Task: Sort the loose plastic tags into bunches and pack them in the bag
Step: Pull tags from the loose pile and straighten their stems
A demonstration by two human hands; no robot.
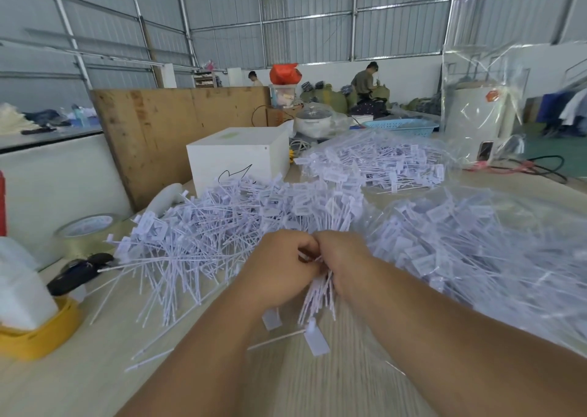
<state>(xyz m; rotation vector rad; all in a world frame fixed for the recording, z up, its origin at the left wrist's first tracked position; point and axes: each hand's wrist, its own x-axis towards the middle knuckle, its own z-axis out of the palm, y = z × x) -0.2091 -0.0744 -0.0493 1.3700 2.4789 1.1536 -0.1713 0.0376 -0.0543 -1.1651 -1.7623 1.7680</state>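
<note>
Both hands (313, 264) grip tag bunch (317, 296) beside loose pile (203, 226)

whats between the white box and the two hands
In the head view, the loose heap of white plastic tags fills the stretch from the white box down to the left hand and right hand.

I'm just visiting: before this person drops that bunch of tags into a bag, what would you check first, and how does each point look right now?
1. Left hand grips the bunch: ok.
2. Right hand grips it too: ok.
3. Bunch tied: cannot tell, fingers hide it.
4. Tails aligned: ok, roughly parallel.
5. Bag within reach on the right: ok; opening: cannot tell.
6. Loose pile finished: not ok, many remain.
</note>
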